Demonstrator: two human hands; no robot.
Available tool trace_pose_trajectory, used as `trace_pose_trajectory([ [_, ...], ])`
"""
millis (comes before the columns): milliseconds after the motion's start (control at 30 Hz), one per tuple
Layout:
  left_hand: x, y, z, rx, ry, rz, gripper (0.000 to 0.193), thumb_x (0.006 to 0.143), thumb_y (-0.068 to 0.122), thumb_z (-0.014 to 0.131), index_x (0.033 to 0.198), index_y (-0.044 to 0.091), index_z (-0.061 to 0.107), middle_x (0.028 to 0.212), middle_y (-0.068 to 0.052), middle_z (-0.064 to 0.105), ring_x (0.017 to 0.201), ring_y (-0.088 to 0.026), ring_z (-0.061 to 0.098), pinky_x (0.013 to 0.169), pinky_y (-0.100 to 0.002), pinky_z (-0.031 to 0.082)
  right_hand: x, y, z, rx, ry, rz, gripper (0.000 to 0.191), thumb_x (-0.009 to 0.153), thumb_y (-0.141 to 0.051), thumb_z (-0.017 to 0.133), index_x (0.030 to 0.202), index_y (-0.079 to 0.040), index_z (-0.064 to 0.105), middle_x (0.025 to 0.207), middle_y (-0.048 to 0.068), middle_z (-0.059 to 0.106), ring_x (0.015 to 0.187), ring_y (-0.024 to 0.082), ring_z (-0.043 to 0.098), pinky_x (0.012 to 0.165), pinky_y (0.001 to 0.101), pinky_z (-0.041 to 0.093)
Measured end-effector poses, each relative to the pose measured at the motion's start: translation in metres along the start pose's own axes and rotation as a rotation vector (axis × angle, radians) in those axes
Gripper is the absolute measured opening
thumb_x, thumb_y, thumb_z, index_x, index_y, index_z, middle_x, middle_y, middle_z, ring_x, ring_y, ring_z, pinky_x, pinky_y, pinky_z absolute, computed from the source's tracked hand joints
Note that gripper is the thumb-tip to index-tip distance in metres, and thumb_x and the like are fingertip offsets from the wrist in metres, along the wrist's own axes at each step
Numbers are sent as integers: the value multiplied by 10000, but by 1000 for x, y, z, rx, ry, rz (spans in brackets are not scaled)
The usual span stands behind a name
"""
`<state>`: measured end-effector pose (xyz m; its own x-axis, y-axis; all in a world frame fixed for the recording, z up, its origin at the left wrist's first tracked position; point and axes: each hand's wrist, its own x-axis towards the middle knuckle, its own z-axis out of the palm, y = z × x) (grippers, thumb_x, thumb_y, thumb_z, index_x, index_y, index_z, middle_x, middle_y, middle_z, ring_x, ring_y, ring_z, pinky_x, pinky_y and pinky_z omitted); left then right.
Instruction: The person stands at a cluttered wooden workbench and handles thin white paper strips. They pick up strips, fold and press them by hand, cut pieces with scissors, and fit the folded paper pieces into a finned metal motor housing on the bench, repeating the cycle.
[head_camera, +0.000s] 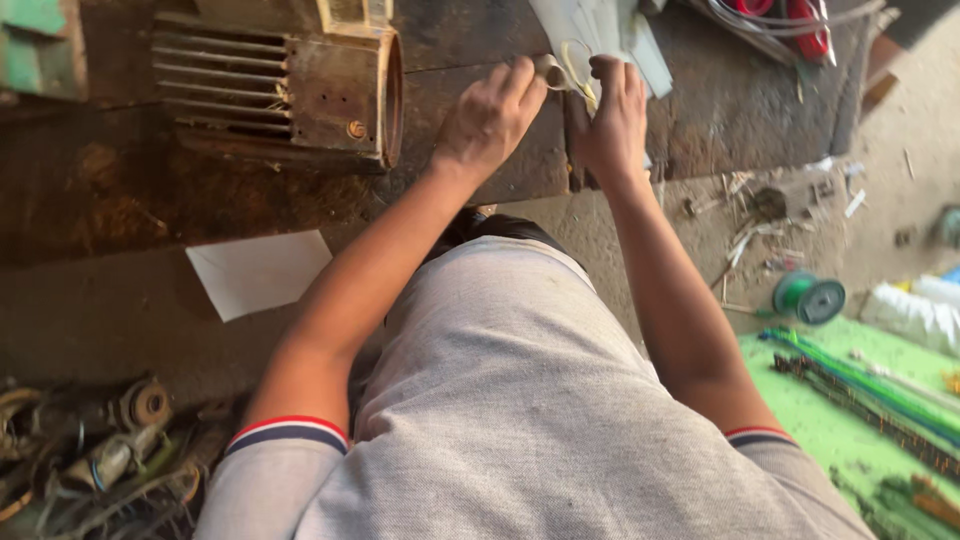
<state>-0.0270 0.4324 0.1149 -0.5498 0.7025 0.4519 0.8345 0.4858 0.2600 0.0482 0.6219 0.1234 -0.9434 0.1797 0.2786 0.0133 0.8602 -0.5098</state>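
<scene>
Hands, two: left hand (488, 120), right hand (612, 122), one paper sheet (600, 35)

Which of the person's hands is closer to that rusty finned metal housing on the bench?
Left. The left hand is just beside the rusty housing, to its right. The right hand is farther right, at the pale sheets.
</scene>
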Motion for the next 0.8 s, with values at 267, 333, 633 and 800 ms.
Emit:
trace_pose_trajectory([
  [267,18,22,-92,-487,249,-501,172,946,-30,657,1087,47,594,975,-120,628,879,-287,693,761,-419,569,29,-76,-23,144,31,-406,472,935,-141,807,1355,-67,605,1234,138,642,1129,340,629,970,466,487],
  [333,10,19,-103,-464,250,-536,155,952,-30,658,1067,51,592,954,-112,643,879,-271,696,767,-409,565,32,-81,-18,205,22,-468,433,961,-116,801,1356,-73,630,1225,127,650,1111,322,641,950,446,504],
  [633,-55,13,-130,-4,272,-743,135,1075,32,667,1187,76,607,1147,-78,587,940,-219,670,784,-311,565,28,-96,55,652,-223,-329,269,968,-120,789,1222,-105,703,1082,91,692,969,274,728,810,387,599],
  [800,-92,9,-149,-8,301,-867,253,1121,52,674,1357,65,583,1325,-69,536,863,-133,628,857,-285,573,28,-99,121,732,-307,-210,209,954,-124,758,1156,-113,709,1043,80,709,932,266,748,795,376,613],
])
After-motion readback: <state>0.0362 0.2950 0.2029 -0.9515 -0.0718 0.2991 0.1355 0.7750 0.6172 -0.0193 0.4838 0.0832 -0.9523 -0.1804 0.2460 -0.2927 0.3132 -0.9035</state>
